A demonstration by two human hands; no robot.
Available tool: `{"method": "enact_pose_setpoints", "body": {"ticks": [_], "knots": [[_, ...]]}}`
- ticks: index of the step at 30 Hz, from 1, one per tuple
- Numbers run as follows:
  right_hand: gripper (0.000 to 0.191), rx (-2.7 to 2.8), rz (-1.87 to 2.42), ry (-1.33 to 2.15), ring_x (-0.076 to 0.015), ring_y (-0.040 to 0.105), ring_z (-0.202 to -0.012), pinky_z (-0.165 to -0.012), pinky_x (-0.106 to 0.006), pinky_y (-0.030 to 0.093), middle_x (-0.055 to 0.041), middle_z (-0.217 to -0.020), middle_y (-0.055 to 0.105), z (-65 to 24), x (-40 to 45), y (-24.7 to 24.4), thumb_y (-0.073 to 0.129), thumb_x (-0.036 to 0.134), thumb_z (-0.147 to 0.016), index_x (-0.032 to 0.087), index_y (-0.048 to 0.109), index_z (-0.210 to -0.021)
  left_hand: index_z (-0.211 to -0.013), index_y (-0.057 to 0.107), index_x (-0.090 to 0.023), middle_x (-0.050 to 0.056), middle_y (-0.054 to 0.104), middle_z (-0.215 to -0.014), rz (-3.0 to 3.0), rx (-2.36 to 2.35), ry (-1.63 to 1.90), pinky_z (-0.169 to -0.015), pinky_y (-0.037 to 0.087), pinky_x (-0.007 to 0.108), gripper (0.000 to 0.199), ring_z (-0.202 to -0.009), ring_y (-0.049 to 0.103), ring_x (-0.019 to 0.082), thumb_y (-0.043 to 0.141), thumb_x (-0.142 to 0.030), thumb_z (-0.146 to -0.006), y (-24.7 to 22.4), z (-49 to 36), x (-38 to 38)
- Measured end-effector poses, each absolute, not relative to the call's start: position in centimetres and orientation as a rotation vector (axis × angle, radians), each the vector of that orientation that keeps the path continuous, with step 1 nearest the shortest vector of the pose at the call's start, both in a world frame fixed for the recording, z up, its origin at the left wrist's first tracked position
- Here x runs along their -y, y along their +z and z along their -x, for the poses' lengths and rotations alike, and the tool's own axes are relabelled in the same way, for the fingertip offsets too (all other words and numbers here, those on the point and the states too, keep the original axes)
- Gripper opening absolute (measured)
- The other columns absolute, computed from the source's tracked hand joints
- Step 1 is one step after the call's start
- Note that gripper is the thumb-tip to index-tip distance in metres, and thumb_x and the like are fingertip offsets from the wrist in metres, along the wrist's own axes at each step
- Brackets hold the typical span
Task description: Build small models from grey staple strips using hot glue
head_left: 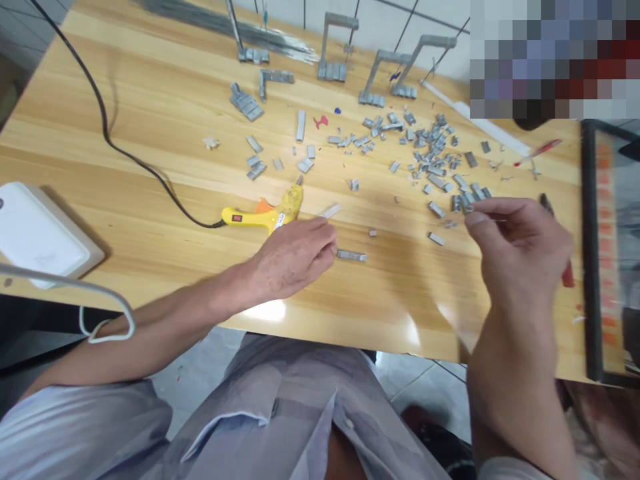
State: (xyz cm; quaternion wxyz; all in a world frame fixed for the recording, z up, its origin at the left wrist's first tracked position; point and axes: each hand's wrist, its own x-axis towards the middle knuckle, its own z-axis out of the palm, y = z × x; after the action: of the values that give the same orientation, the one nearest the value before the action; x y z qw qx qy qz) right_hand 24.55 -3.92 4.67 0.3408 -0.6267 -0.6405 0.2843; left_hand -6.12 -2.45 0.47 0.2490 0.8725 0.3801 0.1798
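My left hand (300, 257) rests low over the table with its fingers curled closed; what they hold, if anything, is hidden. Next to its knuckles shows a pale grey strip (332, 211), and by its fingertips lies a short staple strip (351, 255). A yellow hot glue gun (263, 213) lies just behind this hand, its nozzle pointing away from me. Over the right side, my right hand (523, 247) pinches a small staple piece (469, 209) between thumb and forefinger. Loose staple pieces (433, 150) are scattered just beyond it.
Several upright grey staple frames (333, 72) stand along the back near a bundle of thin wires (280, 43). A white box (47, 233) sits at left, with a black cord (106, 127) behind it. A red pen (537, 153) and a dark-framed panel (593, 267) are at right.
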Motion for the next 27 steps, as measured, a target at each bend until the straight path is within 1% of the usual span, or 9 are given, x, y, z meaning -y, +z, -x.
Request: {"method": "enact_pose_setpoints", "body": {"ticks": [3,6,8,10,13,16,20,23,27], "knots": [[0.029,1.593,1.616,0.819,-0.0287,0.079,-0.083,-0.057,-0.039,0.060,-0.0041,-0.096,0.082,-24.5,3.8,3.6,0.075,0.050,-0.090,0.034,0.074,-0.114,-0.076,0.053,-0.019,0.001,0.057,-0.073,-2.361,-1.049,0.594,-0.065,0.037,0.030,0.023,-0.068,0.049,0.015,0.044,-0.016,-0.097,0.4,6.1,2.4],[0.023,1.493,1.589,0.908,-0.0232,0.076,-0.073,-0.055,-0.035,0.057,-0.0032,-0.091,0.081,-24.5,3.4,2.7,0.078,0.045,-0.089,0.031,0.073,-0.107,-0.070,0.047,-0.020,-0.002,0.050,-0.066,-2.319,-1.063,0.670,-0.061,0.033,0.028,0.030,-0.062,0.044,0.013,0.046,-0.019,-0.100,0.3,5.9,2.4],[0.018,1.402,1.563,0.978,-0.0183,0.071,-0.064,-0.053,-0.031,0.053,-0.0020,-0.085,0.080,-24.3,3.1,2.1,0.078,0.040,-0.089,0.028,0.072,-0.100,-0.078,0.052,-0.019,-0.002,0.055,-0.073,-2.275,-1.061,0.728,-0.062,0.036,0.027,0.023,-0.063,0.046,0.012,0.052,-0.021,-0.101,0.1,5.8,2.4],[0.014,1.355,1.535,1.042,-0.0148,0.067,-0.060,-0.053,-0.028,0.051,-0.0005,-0.080,0.078,-23.9,3.1,1.5,0.076,0.036,-0.089,0.026,0.072,-0.098,-0.093,0.059,-0.018,-0.001,0.063,-0.085,-2.224,-1.059,0.781,-0.065,0.040,0.025,0.006,-0.066,0.051,0.011,0.061,-0.020,-0.098,0.0,5.6,2.4],[0.012,1.472,1.508,1.029,-0.0136,0.067,-0.064,-0.059,-0.027,0.053,0.0012,-0.079,0.075,-22.9,3.5,0.9,0.075,0.030,-0.091,0.025,0.073,-0.101,-0.109,0.063,-0.018,0.000,0.069,-0.097,-2.132,-1.046,0.798,-0.068,0.046,0.024,0.016,-0.069,0.058,0.009,0.069,-0.022,-0.095,-0.1,5.3,2.5],[0.012,1.736,1.496,0.867,-0.0152,0.070,-0.071,-0.066,-0.030,0.056,0.0007,-0.084,0.077,-21.6,4.3,0.9,0.073,0.026,-0.093,0.027,0.074,-0.105,-0.117,0.065,-0.019,0.001,0.073,-0.101,-2.044,-1.036,0.766,-0.072,0.050,0.024,0.023,-0.072,0.063,0.010,0.071,-0.029,-0.097,0.2,4.8,2.6],[0.014,2.054,1.342,0.617,-0.0163,0.074,-0.073,-0.067,-0.029,0.057,-0.0003,-0.089,0.080,-19.8,5.2,1.1,0.066,0.019,-0.097,0.026,0.074,-0.107,-0.128,0.066,-0.022,0.001,0.077,-0.110,-1.937,-1.005,0.726,-0.076,0.055,0.025,0.034,-0.076,0.067,0.010,0.075,-0.030,-0.096,0.3,4.1,2.8],[0.017,2.181,1.236,0.483,-0.0164,0.076,-0.076,-0.067,-0.027,0.057,-0.0008,-0.093,0.082,-18.9,5.4,0.9,0.064,0.016,-0.100,0.025,0.072,-0.112,-0.124,0.069,-0.024,-0.001,0.078,-0.111,-1.894,-1.002,0.706,-0.078,0.056,0.024,0.034,-0.079,0.070,0.010,0.080,-0.025,-0.092,0.0,3.6,2.9],[0.016,2.208,1.200,0.421,-0.0163,0.077,-0.078,-0.068,-0.026,0.058,-0.0003,-0.093,0.082,-18.4,5.8,0.1,0.064,0.017,-0.101,0.025,0.070,-0.114,-0.105,0.073,-0.022,-0.003,0.079,-0.097,-1.920,-1.021,0.735,-0.077,0.054,0.022,0.016,-0.080,0.070,0.010,0.079,-0.018,-0.091,-0.6,3.2,2.9]]}}
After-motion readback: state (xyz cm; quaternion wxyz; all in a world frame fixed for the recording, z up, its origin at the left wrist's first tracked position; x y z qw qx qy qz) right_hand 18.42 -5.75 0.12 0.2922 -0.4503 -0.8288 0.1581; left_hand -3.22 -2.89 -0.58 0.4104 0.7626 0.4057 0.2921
